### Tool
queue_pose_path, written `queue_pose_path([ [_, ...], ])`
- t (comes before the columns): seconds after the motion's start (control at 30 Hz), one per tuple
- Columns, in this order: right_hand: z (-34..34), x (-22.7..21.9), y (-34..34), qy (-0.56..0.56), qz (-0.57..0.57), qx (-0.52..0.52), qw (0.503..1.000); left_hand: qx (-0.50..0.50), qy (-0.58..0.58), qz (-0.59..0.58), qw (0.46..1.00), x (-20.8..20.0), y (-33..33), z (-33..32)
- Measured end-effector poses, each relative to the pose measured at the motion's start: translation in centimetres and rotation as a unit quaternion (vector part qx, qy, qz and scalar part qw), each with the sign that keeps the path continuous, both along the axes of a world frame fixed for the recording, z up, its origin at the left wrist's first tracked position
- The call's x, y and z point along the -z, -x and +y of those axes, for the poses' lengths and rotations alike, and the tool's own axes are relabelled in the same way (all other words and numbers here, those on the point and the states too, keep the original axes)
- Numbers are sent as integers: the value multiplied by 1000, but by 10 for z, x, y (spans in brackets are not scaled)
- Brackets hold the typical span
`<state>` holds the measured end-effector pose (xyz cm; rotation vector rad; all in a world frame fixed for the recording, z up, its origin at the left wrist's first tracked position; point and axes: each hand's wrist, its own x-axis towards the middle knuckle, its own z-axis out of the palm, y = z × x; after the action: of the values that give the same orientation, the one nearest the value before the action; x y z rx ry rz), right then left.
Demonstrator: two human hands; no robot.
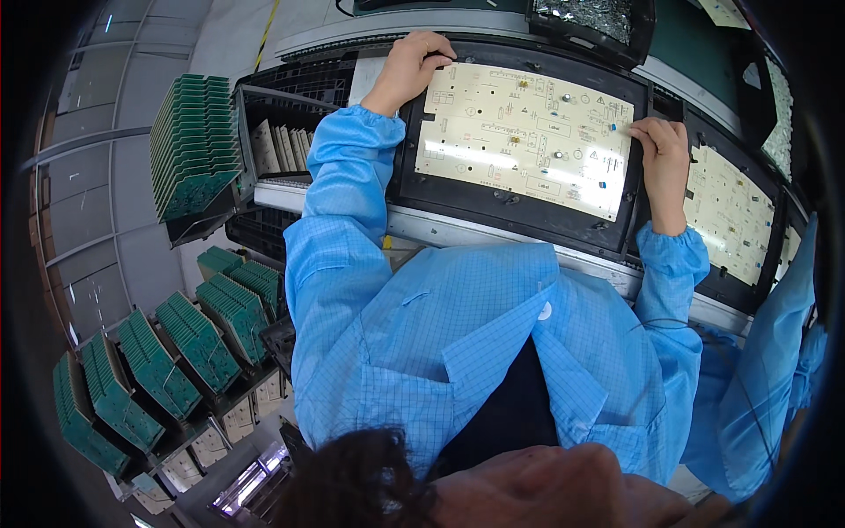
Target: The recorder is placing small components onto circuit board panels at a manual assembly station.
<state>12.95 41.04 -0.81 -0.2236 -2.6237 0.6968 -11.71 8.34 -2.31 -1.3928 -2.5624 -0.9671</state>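
A cream printed circuit board [528, 132] lies flat in a black carrier frame [493, 207] in front of me. It bears a few small upright parts, among them a blue component [603, 185] near its right edge. At the board's upper left corner, my left hand [412, 72] is closed, thumb and fingertips pressed together on the edge. My right hand [663, 158] is closed too, its fingertips pinching at the board's right edge. Whether a small part is also between either hand's fingers cannot be seen.
To the right, a second cream board [726, 216] sits in another black carrier. A black bin [591, 22] of small metallic parts stands beyond the frame. Racked green boards [195, 145] are stacked at left, with several more stacks [158, 365] below. Blue clothing [766, 378] shows at right.
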Motion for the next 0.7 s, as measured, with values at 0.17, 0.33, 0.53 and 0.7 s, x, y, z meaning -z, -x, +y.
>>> queue_pose_path([
  [0.17,-1,0,5,-63,-10,10,998,24,7,14,1000,-1,-3,-5],
  [0.33,-9,-24,12,-31,7,-8,999,-71,8,87,994,-15,-38,-20],
  [0.53,-47,-17,76,-30,7,-162,986,-164,14,40,986,1,-52,-35],
  [0.7,-77,15,126,-35,32,-184,982,-201,-16,5,979,9,-54,-31],
])
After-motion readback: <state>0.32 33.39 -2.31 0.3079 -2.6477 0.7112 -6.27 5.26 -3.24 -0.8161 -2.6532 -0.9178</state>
